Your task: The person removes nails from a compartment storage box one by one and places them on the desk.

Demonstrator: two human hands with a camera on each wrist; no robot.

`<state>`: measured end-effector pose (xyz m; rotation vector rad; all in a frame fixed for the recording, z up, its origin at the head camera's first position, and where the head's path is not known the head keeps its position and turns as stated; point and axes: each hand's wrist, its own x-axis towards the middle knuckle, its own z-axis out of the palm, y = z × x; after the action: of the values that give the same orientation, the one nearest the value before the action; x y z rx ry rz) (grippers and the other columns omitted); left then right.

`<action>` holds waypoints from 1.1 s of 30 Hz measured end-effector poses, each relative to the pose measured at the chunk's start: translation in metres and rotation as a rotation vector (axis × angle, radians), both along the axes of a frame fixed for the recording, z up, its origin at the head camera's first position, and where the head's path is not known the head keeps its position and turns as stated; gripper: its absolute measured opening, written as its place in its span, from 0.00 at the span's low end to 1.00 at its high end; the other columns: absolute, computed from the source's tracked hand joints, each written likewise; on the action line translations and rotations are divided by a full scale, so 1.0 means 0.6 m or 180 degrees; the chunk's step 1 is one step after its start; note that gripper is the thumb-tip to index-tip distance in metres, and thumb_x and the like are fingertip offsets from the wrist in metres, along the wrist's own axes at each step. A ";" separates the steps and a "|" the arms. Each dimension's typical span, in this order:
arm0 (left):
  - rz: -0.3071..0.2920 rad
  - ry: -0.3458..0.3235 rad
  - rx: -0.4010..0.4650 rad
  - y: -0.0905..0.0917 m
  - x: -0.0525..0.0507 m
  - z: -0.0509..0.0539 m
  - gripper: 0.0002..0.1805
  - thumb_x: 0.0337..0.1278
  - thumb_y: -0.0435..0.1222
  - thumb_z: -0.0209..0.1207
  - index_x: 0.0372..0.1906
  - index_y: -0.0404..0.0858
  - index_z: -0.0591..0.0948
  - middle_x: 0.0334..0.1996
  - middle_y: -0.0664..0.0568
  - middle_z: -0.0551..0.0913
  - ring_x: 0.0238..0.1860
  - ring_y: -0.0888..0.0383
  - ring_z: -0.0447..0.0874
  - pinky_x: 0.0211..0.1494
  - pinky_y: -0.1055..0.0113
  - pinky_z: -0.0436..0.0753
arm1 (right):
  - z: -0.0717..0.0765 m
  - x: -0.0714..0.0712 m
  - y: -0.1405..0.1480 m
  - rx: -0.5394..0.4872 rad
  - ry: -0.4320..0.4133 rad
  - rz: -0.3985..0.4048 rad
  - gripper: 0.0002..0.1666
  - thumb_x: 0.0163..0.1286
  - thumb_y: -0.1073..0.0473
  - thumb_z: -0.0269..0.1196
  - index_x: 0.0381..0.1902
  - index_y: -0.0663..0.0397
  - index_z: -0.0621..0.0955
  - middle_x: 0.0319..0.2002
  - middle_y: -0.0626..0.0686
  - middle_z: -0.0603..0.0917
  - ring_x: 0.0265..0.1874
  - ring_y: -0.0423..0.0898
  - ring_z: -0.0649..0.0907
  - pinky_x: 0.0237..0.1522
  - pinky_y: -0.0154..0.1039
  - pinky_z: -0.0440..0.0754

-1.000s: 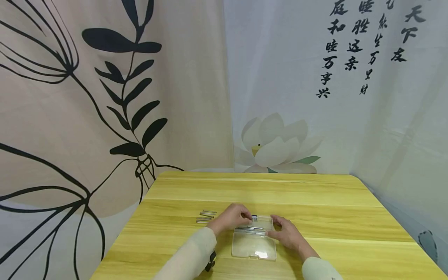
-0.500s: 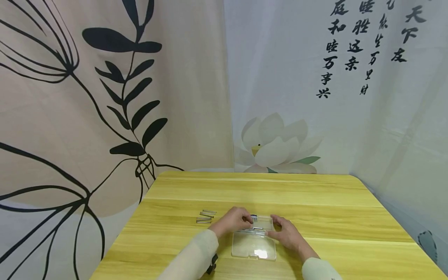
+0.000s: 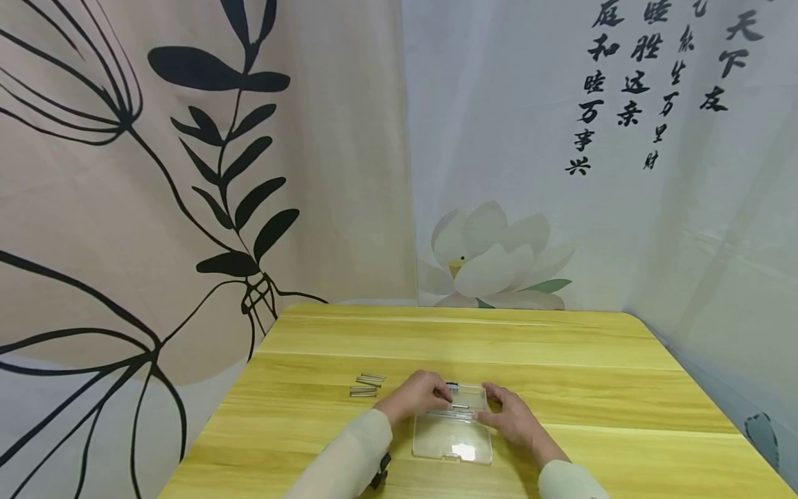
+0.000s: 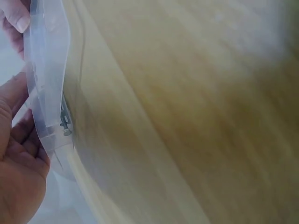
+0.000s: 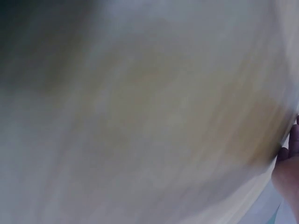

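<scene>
A clear plastic box (image 3: 472,395) lies unfolded on the table, its transparent lid (image 3: 451,438) flat toward me. Thin metal nails (image 3: 460,407) lie in the box near the hinge. My left hand (image 3: 414,396) is over the box's left part, fingers curled and fingertips down by the nails; whether they pinch one is hidden. My right hand (image 3: 514,419) grips the box's right side between thumb and fingers. In the left wrist view, the box wall (image 4: 49,60) stands beside the left hand (image 4: 21,182). Only part of the right hand (image 5: 288,172) shows in the blurred right wrist view.
Several loose nails (image 3: 368,384) lie on the wooden table (image 3: 611,388) left of the left hand. A small dark mark (image 3: 451,386) is at the box's far left corner. Behind the table hangs a printed curtain (image 3: 337,173).
My left hand has lowered and shifted slightly right over the nails in the box, now covering more of them. The right hand, the box and the loose nails have stayed in place.
</scene>
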<state>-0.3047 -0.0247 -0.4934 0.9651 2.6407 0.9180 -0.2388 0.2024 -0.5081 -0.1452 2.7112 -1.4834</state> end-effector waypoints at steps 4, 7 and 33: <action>-0.0045 0.0060 -0.0073 0.000 0.000 0.003 0.02 0.57 0.35 0.70 0.31 0.45 0.89 0.30 0.66 0.79 0.33 0.71 0.74 0.38 0.74 0.76 | -0.001 -0.002 0.000 0.0028 0.0019 0.0012 0.43 0.61 0.55 0.73 0.69 0.67 0.69 0.60 0.64 0.77 0.65 0.66 0.69 0.66 0.64 0.60; -0.0091 0.0102 -0.0104 0.000 -0.001 0.004 0.02 0.57 0.35 0.70 0.30 0.44 0.90 0.29 0.65 0.80 0.32 0.71 0.74 0.37 0.75 0.76 | -0.003 -0.002 0.000 0.0023 0.0001 -0.0001 0.43 0.61 0.55 0.73 0.69 0.67 0.69 0.60 0.64 0.77 0.65 0.66 0.69 0.66 0.64 0.60; -0.0446 0.0485 -0.0493 0.005 -0.006 0.010 0.03 0.56 0.34 0.70 0.33 0.44 0.91 0.31 0.64 0.80 0.34 0.72 0.75 0.39 0.79 0.75 | -0.011 -0.007 0.003 0.0078 -0.0047 0.0010 0.44 0.62 0.53 0.72 0.70 0.65 0.68 0.60 0.61 0.77 0.66 0.65 0.69 0.67 0.63 0.58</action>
<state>-0.3082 -0.0220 -0.4875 1.2054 2.6769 0.6221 -0.2432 0.2042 -0.5148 -0.1369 2.7151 -1.4438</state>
